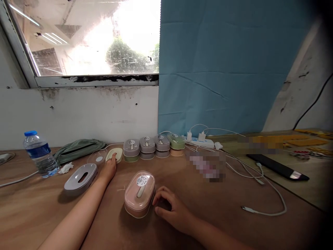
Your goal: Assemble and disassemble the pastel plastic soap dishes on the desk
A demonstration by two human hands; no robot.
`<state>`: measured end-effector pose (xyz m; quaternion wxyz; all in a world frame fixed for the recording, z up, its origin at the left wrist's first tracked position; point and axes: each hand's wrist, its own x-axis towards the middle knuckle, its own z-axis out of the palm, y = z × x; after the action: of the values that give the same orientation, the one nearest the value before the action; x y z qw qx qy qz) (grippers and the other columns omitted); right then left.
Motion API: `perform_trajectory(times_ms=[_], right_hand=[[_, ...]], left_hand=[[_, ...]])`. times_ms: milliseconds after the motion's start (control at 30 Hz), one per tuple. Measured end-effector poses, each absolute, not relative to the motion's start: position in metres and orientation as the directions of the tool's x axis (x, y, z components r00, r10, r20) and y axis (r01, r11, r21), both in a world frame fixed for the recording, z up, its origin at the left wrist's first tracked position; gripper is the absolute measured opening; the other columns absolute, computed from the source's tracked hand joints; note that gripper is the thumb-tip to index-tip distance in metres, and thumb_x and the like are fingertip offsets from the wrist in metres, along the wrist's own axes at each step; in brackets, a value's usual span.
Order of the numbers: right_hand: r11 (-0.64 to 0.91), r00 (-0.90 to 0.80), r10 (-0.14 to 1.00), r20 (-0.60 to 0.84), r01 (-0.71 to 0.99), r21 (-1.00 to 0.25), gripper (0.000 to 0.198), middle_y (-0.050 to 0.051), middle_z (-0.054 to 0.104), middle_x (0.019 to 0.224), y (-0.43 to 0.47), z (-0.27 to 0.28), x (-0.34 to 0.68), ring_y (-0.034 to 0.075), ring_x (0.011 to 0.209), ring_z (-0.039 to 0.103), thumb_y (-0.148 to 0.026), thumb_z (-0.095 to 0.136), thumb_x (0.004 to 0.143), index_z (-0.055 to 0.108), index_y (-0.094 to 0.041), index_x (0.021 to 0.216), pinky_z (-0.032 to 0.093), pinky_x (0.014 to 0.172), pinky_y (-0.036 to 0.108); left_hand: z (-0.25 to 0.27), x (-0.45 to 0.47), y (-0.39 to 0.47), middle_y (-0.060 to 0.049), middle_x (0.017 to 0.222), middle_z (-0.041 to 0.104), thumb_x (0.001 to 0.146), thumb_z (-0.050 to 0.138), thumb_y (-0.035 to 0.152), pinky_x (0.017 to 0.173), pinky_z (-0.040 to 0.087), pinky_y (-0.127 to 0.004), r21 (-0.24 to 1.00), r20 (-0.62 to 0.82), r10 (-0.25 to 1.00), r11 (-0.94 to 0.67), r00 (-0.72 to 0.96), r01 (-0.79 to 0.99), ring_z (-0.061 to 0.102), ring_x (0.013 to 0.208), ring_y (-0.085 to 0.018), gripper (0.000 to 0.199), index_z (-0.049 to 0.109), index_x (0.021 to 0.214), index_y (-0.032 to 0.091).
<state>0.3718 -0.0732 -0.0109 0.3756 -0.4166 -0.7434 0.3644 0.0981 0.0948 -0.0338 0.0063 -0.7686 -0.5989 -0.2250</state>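
Note:
A pink oval lunch box [137, 203] with a clear cover, a round sticker and a pale handle stands on the brown table. Just right of it is my right hand [173, 210], its fingers curved and its thumb apart, holding nothing. My left hand [110, 168] reaches far out to a cream oval lid [118, 152] and grips its near edge; some of its fingers are hidden. A clear oval cover [97, 158] lies left of that lid. Under my left forearm's far side sits a grey oval tray [85, 172] with a slot in it.
Several stacked lunch boxes [147, 147] stand in a row by the wall. On the left are a water bottle [39, 154], a green pouch [79, 149] and crumpled tissue [66, 168]. A power strip [205, 142], white cables [282, 203] and a black flat object [275, 166] lie on the right.

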Motion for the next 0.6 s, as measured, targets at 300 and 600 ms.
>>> perform_trajectory(times_ms=[300,600], right_hand=[[0.317,-0.314,0.924,0.219,0.307,-0.897,0.012,0.002,0.050,0.083,-0.065,-0.017,0.369,0.013,0.074,0.049,-0.010,0.054,0.065,0.056,-0.018,0.073,0.042,0.068,0.026],[0.272,-0.201,0.955,0.219,0.291,-0.917,0.027,0.001,0.051,0.088,-0.065,-0.028,0.362,0.013,0.076,0.051,-0.009,0.054,0.062,0.047,-0.019,0.086,0.042,0.067,0.026]], left_hand=[[-0.034,0.139,0.014,-0.009,0.095,0.058,0.083,0.030,0.032,0.080,0.043,-0.039,0.596,0.507,0.853,-0.246,-0.122,0.764,0.053,0.093,-0.024,0.028,0.048,0.098,0.016],[-0.032,0.177,-0.055,-0.011,0.114,0.049,0.059,0.061,0.045,0.088,0.039,-0.040,0.709,0.380,0.923,-0.338,0.069,0.619,0.048,0.106,-0.027,0.064,0.040,0.113,0.019]])
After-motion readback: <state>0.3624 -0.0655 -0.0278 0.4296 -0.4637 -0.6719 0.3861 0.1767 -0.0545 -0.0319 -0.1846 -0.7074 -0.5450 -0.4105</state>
